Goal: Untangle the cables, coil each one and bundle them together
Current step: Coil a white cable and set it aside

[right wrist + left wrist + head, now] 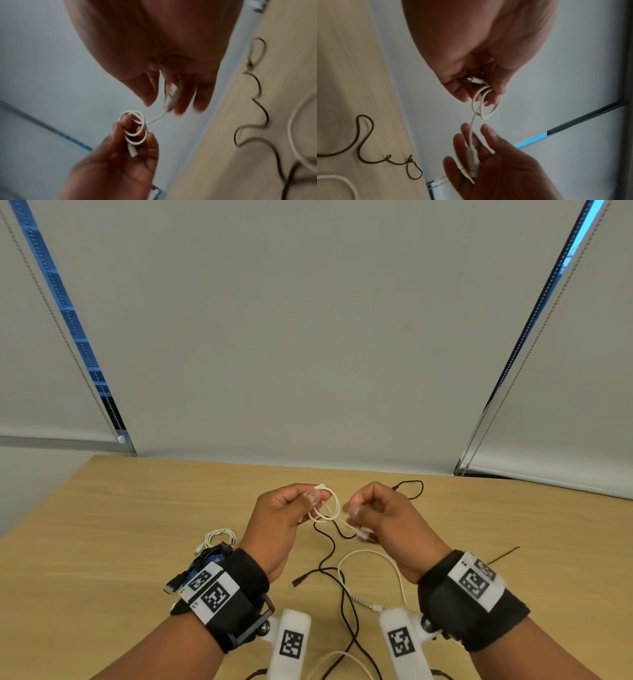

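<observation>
Head view: a wooden table (137, 525) is sitting under grey blinds, loose black cable (337, 587) lying on it. Above it, the left hand (284, 515) is pinching a small coiled white cable (325, 506).

Left wrist: that hand's fingers (500, 86) are curling round the loops.

Right wrist: the right hand (171, 67) is gripping the cable's plug end, fingers curled.

short white cable (325, 508) in 2 small loops, black cable (337, 580) and long white cable (394, 568) loose on table

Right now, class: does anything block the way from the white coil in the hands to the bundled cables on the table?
Only the left hand itself; white coil, bundled cables.
</observation>
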The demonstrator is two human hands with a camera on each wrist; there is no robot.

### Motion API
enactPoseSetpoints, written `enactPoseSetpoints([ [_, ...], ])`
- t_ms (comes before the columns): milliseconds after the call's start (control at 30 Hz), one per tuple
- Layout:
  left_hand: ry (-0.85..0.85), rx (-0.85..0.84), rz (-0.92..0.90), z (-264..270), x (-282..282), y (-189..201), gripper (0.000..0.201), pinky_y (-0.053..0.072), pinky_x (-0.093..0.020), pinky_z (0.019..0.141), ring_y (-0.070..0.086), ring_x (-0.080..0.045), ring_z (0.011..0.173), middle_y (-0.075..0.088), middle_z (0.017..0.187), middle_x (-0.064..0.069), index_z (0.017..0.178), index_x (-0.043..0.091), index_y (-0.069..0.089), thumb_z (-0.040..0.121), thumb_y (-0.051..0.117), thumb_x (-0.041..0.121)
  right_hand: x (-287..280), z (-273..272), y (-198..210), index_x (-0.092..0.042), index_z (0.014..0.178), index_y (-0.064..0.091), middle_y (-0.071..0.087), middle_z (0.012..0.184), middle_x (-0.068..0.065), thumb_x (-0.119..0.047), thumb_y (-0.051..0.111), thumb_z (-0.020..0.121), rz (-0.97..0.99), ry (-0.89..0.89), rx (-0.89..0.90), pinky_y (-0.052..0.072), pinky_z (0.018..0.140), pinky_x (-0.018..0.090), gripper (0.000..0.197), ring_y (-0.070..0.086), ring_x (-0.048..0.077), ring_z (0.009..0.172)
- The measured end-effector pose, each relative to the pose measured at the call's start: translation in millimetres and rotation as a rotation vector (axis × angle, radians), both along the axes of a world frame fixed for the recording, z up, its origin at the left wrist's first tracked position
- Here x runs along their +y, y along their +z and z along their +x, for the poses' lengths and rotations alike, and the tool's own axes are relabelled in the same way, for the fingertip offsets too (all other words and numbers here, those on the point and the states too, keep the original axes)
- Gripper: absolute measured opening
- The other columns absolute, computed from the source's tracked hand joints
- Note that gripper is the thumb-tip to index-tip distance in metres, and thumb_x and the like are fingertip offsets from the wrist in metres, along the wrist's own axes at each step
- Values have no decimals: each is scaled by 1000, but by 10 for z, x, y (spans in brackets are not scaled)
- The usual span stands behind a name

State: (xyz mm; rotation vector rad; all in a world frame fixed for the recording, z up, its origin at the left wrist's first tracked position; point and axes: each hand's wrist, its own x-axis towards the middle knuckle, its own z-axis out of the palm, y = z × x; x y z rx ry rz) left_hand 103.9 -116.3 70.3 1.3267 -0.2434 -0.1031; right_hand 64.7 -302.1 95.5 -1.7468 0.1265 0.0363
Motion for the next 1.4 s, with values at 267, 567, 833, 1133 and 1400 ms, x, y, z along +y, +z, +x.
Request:
enactPoseSetpoints([
  [267,58,187,-130,-19,-66,-50,19,54,-37,92,72,-22,97,78,102,-11,88,10,82,94,64,11,204,-32,-93,-40,121,68,54,89,-12,-34,54,101,-687,100,-326,37,70,17,25,54,1,81],
  [567,33,95,32,-86,-79,-151,20,50,-34,92,69,-19,105,78,106,2,86,25,80,96,64,18,253,10,-206,-20,75,72,63,67,-8,-17,71,90,-11,-36,-98,44,59,19,15,54,3,61],
  [833,197,-214,616,73,11,-221,17,56,-39,75,62,-15,81,66,84,4,92,19,73,100,58,20,102,37,-182,-18,84,64,65,84,-3,-24,61,98,119,78,81,45,61,26,16,56,9,70],
  [1133,31,239,108,11,-94,-178,23,59,-30,67,62,-13,73,72,90,-4,98,14,77,102,55,10,89,90,-206,-14,93,68,72,83,2,-5,62,96,19,-63,-223,60,76,32,11,70,20,78],
  [1400,-142,364,-223,24,-29,-118,16,53,-31,73,67,-15,80,75,98,-8,96,9,78,94,63,13,130,58,-277,-8,98,66,71,83,10,1,60,96,387,-51,-68,59,73,37,10,67,20,72],
])
